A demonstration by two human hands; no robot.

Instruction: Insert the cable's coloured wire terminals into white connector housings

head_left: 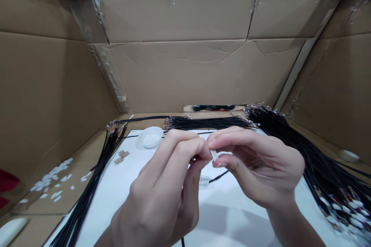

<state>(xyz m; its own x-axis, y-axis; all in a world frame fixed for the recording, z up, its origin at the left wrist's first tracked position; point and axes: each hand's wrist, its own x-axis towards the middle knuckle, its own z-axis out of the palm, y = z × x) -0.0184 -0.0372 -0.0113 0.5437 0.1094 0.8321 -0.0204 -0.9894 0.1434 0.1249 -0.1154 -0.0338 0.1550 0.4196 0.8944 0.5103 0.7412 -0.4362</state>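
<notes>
My right hand pinches a small white connector between thumb and index finger. One long face of it, with a row of small slots, shows in the gap between my hands. Close against its left side, the fingers of my left hand are closed in a pinch. A black cable comes out below that hand and seems to run up through it; its end is hidden by the fingers. Behind my hands, on the white board, lies another black cable beside a clear-and-white ribbed piece.
Cardboard walls enclose the white board. Black cable bundles lie left, at the back and right. A white dish, brown bits and scattered white pieces lie to the left.
</notes>
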